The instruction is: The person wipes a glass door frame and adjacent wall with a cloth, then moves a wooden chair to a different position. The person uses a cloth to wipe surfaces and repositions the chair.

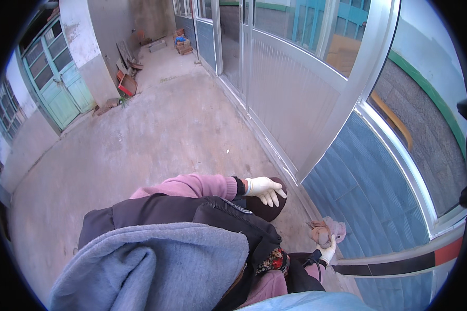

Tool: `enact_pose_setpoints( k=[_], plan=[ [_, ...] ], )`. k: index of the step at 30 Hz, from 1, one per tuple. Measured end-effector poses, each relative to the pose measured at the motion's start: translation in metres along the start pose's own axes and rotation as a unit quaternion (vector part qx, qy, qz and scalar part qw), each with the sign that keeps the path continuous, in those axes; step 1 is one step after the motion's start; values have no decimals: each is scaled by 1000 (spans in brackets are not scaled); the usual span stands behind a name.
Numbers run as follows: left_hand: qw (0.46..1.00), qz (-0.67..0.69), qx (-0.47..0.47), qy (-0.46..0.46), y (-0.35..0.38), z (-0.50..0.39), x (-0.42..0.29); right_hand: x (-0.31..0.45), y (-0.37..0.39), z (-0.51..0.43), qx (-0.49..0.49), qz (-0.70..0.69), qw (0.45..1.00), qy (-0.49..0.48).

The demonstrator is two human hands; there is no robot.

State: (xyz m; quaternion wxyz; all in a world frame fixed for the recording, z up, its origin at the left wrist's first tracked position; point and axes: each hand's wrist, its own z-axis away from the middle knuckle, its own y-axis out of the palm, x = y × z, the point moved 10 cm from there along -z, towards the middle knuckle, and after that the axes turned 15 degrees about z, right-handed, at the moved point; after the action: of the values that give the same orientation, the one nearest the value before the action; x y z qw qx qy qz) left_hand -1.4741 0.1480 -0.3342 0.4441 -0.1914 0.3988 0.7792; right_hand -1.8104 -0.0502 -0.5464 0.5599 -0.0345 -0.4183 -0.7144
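My left hand [262,190], in a white glove, rests palm down on my dark-trousered knee [270,210]. Its fingers are spread a little and hold nothing. Lower and to the right, my right hand [328,248], gloved too, grips a crumpled cloth [322,233] in brown and pale pink. The cloth is close to the blue tiled wall [358,194]; whether it touches the tiles I cannot tell. A black strap circles each wrist. My jacket and its grey hood [159,260] hide part of the ground.
A metal-framed glass door [295,77] and its sill run along my left front. Concrete ground [159,128] stretches away. Farther off are a red box [127,84], leaning boards [124,54], stacked bricks [183,44] and a green double door [58,81]. A black-and-red tile band [401,266] crosses the wall.
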Motion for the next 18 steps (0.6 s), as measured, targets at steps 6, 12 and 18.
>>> enact_pose_setpoints(
  k=[6, 12, 18],
  plan=[
    [1000, 22, -22, 2, -13, 1, -2, -3, 1, -13, -5, 8, 1000, -10],
    [999, 32, 5, -8, -12, -2, -2, -1, -1, -18, 1, 17, 1000, -21],
    [999, 50, -1, -17, -18, -1, 5, -5, 0, -13, 11, -1, 1000, -1]
  ],
)
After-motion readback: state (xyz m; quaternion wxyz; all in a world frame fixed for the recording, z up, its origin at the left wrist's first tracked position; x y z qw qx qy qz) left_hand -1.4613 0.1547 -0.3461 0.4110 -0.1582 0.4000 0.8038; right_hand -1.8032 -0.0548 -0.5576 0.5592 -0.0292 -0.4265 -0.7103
